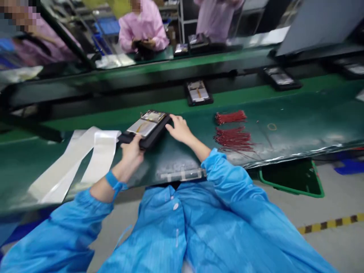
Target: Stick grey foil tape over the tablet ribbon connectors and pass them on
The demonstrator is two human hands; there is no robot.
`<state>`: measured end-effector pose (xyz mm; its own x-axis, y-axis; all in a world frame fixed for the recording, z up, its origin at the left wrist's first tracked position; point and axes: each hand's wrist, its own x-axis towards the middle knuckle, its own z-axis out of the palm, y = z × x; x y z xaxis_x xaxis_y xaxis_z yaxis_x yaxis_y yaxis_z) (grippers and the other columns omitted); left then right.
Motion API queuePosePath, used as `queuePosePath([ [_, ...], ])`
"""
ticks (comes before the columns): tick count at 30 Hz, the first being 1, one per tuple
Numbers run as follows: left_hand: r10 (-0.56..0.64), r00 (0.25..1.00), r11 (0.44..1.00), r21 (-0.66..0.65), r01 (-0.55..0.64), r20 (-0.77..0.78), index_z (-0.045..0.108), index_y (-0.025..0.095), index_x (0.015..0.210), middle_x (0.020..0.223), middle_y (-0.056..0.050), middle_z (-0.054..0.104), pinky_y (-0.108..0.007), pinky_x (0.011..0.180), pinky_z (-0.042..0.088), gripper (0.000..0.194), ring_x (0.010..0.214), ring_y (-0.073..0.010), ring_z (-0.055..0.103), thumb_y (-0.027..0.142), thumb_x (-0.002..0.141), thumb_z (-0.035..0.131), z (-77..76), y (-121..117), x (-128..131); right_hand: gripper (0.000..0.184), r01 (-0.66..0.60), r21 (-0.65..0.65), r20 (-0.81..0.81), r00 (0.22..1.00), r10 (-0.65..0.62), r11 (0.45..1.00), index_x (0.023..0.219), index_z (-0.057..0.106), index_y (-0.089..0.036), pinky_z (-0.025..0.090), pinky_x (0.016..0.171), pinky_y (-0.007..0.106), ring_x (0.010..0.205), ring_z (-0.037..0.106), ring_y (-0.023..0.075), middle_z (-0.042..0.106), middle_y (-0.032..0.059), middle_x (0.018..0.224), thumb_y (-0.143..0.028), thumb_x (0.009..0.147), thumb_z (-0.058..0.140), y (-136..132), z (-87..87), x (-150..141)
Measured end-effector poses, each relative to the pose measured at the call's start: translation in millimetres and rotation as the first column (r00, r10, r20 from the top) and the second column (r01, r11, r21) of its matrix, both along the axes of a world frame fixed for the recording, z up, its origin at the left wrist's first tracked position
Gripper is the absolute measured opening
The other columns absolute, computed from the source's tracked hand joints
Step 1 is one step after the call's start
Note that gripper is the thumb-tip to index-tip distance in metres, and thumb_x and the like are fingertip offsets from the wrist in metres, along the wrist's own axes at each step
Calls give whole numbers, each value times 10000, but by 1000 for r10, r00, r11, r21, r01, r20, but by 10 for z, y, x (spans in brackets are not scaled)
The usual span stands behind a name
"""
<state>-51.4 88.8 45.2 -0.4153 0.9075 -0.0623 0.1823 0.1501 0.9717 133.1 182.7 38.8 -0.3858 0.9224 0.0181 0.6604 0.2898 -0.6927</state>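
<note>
Black-cased device (pixel 148 128) is held at its near edge by the left hand (pixel 132 153); its right corner is touched by the right hand (pixel 180 129), closure unclear. Location: near the bench's (pixel 301 121) far edge, left half. Even two-sided support advised; exposed internals (pixel 155 116) best left untouched.

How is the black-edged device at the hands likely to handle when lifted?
The device is probably stiff: no bend shows with the left hand gripping one end and the right hand at the other. It may be fragile on top, where a silver panel lies uncovered. Being flat, it seems unlikely to roll.
</note>
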Motion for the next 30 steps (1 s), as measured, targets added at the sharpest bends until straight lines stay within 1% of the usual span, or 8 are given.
queuePosePath([
  [3, -30, 997, 989, -142, 40, 74, 632, 161, 1090, 1021, -125, 725, -334, 720, 598, 234, 830, -190, 707, 371, 989, 651, -292, -614, 308, 590, -77, -41, 66, 995, 80, 996, 1581, 496, -151, 401, 1236, 565, 1504, 449, 394, 452, 205, 1649, -397, 1044, 486, -88, -160, 65],
  [7, -191, 980, 962, -188, 199, 63, 724, 144, 1104, 1175, -220, 744, -530, 927, 609, 463, 1061, -358, 731, 420, 764, 874, -233, -1129, 438, 594, -111, -29, 137, 984, 114, 993, 1555, 509, -100, 380, 1243, 609, 1532, 418, 420, 365, 235, 1710, -253, 982, 531, -218, -270, 175],
  [10, -216, 954, 975, -102, 198, -207, 602, 179, 1451, 1655, -216, 448, -602, 1278, 342, 864, 1562, -429, 376, 446, 695, 922, -242, -1058, 258, 622, -115, -21, 174, 978, 117, 993, 1594, 467, -113, 381, 1247, 589, 1549, 413, 401, 329, 215, 1741, -215, 982, 516, -368, -258, 202],
  [12, -265, 833, 964, -104, 246, -486, 433, 123, 1601, 1767, -249, 198, -631, 1328, 201, 1080, 1650, -465, 157, 459, 695, 915, -372, -874, 141, 632, -138, -10, 194, 971, 137, 990, 1600, 466, -146, 394, 1231, 589, 1536, 430, 399, 314, 193, 1756, -225, 978, 547, -507, -217, 254],
  [15, -325, 619, 938, -160, 307, -715, 401, 35, 1614, 1740, -324, 193, -664, 1291, 263, 926, 1612, -522, 245, 491, 883, 740, -620, -638, 77, 571, -171, 53, 170, 972, 160, 984, 1545, 537, -202, 426, 1173, 604, 1486, 469, 386, 432, 139, 1706, -268, 981, 585, -701, -132, 574],
  [20, -269, 529, 944, -112, 311, -805, 523, 174, 1575, 1716, -203, 368, -652, 1194, 443, 689, 1514, -502, 453, 550, 1003, 602, -748, -614, -4, 280, 151, 276, 124, 974, -191, 949, 1196, 721, -183, 457, 1064, 507, 1176, 609, 309, 743, 119, 1225, -239, 999, 530, -884, -72, 1784],
  [23, -248, 505, 947, -98, 305, -827, 551, 223, 1562, 1699, -152, 420, -667, 1145, 495, 675, 1449, -506, 527, 554, 981, 646, -738, -715, -59, 197, 142, 295, 213, 954, -210, 945, 1040, 734, -203, 461, 991, 479, 1049, 580, 291, 719, 100, 1061, -208, 982, 546, -908, -178, 2308],
  [30, -281, 496, 906, -56, 420, -821, 409, 360, 1651, 1749, -76, 339, -732, 1207, 423, 754, 1500, -530, 449, 430, 949, 674, -556, -1033, -49, 228, -102, 219, 391, 920, 8, 970, 1017, 712, -201, 422, 940, 458, 1089, 485, 305, 631, 128, 1105, -247, 1049, 491, -858, -464, 2217],
])
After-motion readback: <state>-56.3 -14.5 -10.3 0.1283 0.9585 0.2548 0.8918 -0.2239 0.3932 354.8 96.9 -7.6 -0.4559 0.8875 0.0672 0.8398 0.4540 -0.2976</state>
